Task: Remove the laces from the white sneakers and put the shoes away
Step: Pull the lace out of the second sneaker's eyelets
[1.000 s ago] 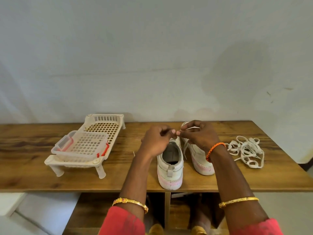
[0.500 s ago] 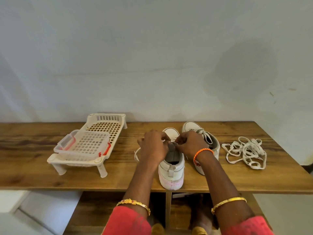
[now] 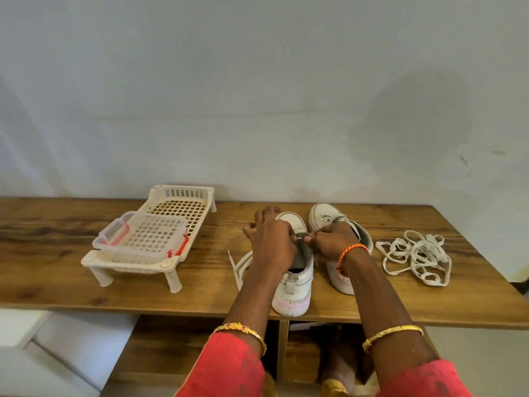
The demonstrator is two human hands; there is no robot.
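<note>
Currently, on the counter: 2 white sneakers. My left hand and right hand pinch the lace at the near sneaker. Far sneaker just beside it, still laced. Loose lace pile lies right; white rack left.

The wooden bench carries a white plastic rack, two white sneakers, a trailing lace and a loose lace heap.
</note>
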